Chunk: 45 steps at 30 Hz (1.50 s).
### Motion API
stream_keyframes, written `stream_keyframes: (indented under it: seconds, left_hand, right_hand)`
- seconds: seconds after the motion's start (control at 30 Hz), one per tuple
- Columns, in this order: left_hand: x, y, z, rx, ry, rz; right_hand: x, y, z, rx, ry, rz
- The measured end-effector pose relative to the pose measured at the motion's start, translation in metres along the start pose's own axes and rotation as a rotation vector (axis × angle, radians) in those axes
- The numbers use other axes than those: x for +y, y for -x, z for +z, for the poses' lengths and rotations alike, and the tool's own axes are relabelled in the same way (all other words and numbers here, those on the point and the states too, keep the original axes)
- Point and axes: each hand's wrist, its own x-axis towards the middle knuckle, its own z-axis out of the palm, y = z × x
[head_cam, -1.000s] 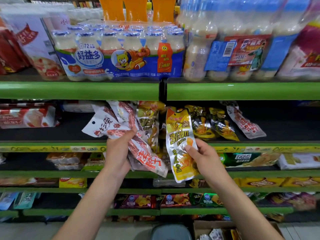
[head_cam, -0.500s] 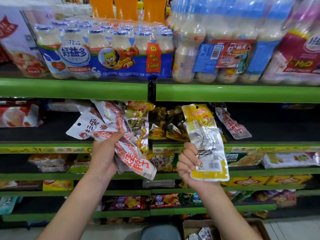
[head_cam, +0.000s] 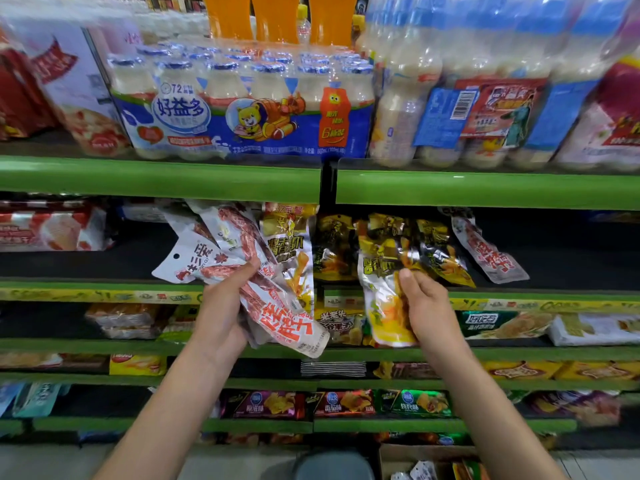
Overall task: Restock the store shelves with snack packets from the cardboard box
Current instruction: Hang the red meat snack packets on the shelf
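Plainly, both hands are full in front of the middle shelf (head_cam: 104, 284). The left hand (head_cam: 221, 317) grips a fanned bundle of red-and-white sausage packets (head_cam: 277, 317), thumb pressed over the top and fingers curled behind. The right hand (head_cam: 427, 306) pinches a single yellow packet (head_cam: 384, 299) by its side edge, thumb on the front, holding it up just before the yellow packets (head_cam: 440, 258) already leaning on that shelf. The cardboard box (head_cam: 433, 462) sits on the floor below, partly out of frame, with more packets showing inside.

The likeliest trouble is the bundle — glossy film packets, splayed loosely, held by one thumb. If the left hand relaxes while attention goes to the right, the outer ones could slide out and drop (the lowest already hangs well below the palm). The single packet is limp and held only at its edge; pushed in carelessly, it may fold over or knock down the leaning row behind it. One red-and-white packet (head_cam: 491, 254) already lies askew at the right end of that row — a nudge could tip it off the edge.
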Motion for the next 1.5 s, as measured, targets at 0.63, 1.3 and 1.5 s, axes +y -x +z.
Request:
stream_keyframes:
  seconds: [0.63, 1.3, 1.5]
  left_hand:
    - [0.009, 0.01, -0.002, -0.075, 0.025, -0.06]
    - [-0.009, 0.012, 0.023, -0.136, -0.072, -0.105]
    - [-0.01, 0.01, 0.03, -0.178, -0.173, -0.076]
  right_hand:
    - [-0.052, -0.085, 0.042, 0.078, 1.111, -0.305]
    - [-0.043, -0.01, 0.06, -0.285, 0.066, -0.184]
    - [-0.035, -0.007, 0.048, -0.193, -0.079, -0.089]
